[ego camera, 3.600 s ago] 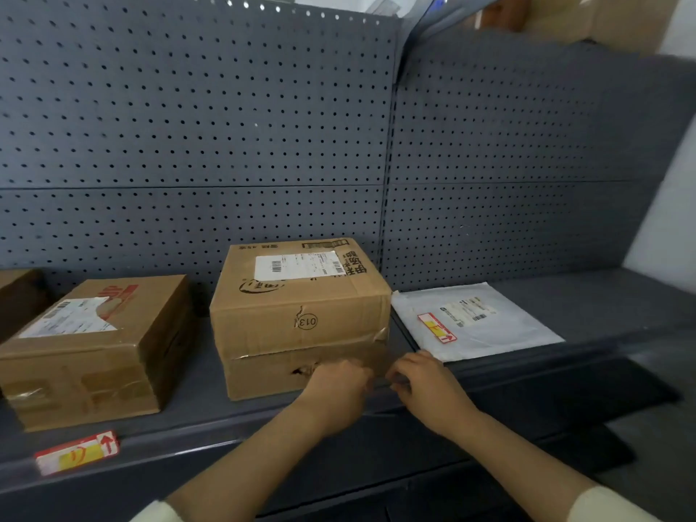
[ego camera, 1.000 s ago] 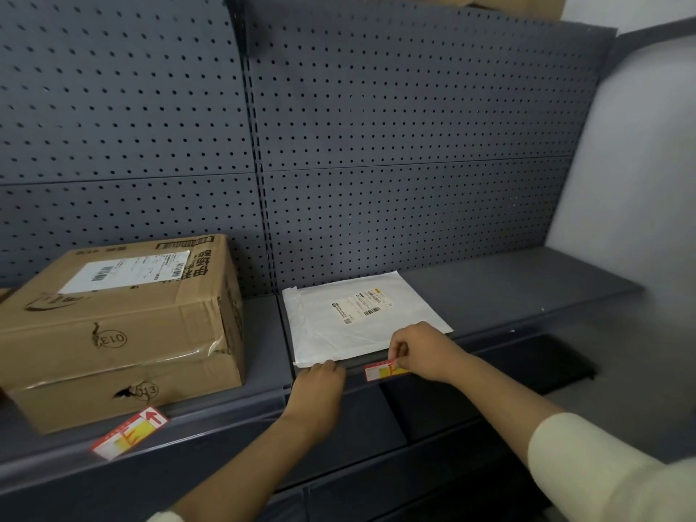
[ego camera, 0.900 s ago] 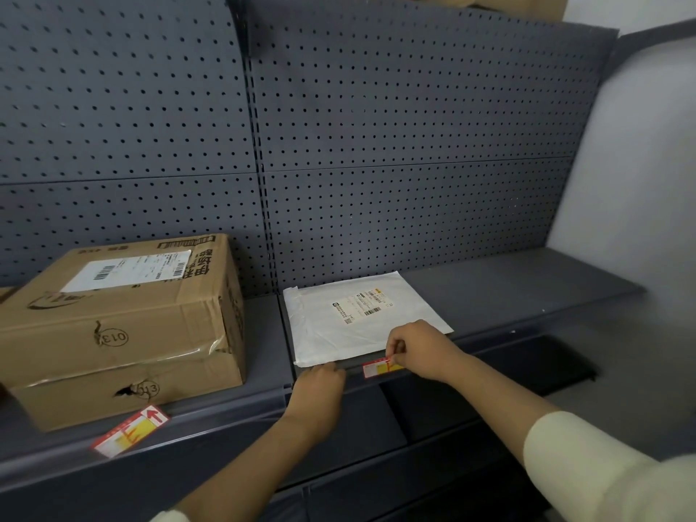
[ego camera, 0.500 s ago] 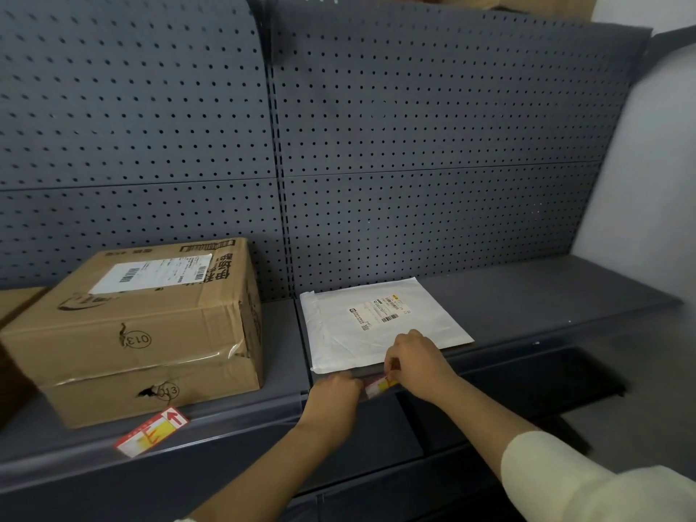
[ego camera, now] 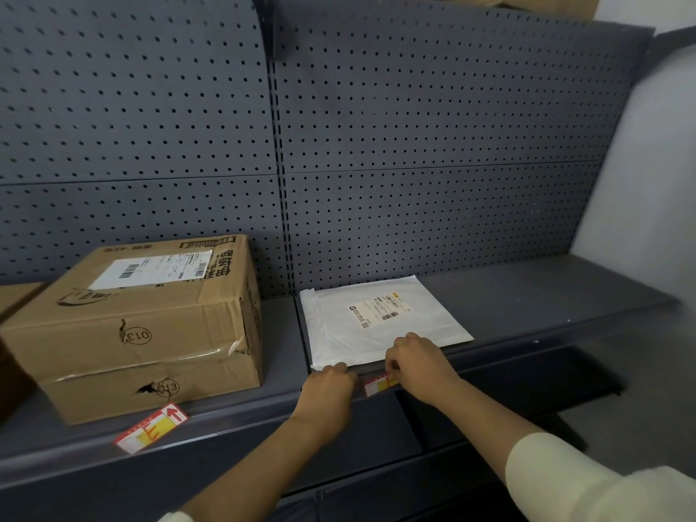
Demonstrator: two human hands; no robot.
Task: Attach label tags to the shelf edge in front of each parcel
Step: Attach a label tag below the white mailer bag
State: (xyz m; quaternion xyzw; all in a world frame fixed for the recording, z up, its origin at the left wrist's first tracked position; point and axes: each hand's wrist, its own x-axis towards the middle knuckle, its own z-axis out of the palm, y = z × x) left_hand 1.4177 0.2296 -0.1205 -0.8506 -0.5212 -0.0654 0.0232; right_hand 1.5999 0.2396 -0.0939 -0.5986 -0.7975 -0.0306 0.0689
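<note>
A white flat mailer parcel (ego camera: 380,318) lies on the grey shelf (ego camera: 527,295). At the shelf edge in front of it sits a red-and-yellow label tag (ego camera: 377,386), which my right hand (ego camera: 418,365) pinches by its right end. My left hand (ego camera: 327,386) rests closed against the edge just left of the tag, touching the mailer's front corner. To the left stands a cardboard box (ego camera: 143,325) marked 013, with a second label tag (ego camera: 152,427) stuck askew on the edge before it.
A grey pegboard back panel (ego camera: 414,145) rises behind the shelf. Another cardboard box (ego camera: 15,295) shows at the far left edge. A white wall (ego camera: 647,182) bounds the right. A lower shelf (ego camera: 508,378) sits beneath.
Since the oldest frame my hands went from the box's front to the mailer's front. Over the last second my right hand brought the tag down onto the shelf edge.
</note>
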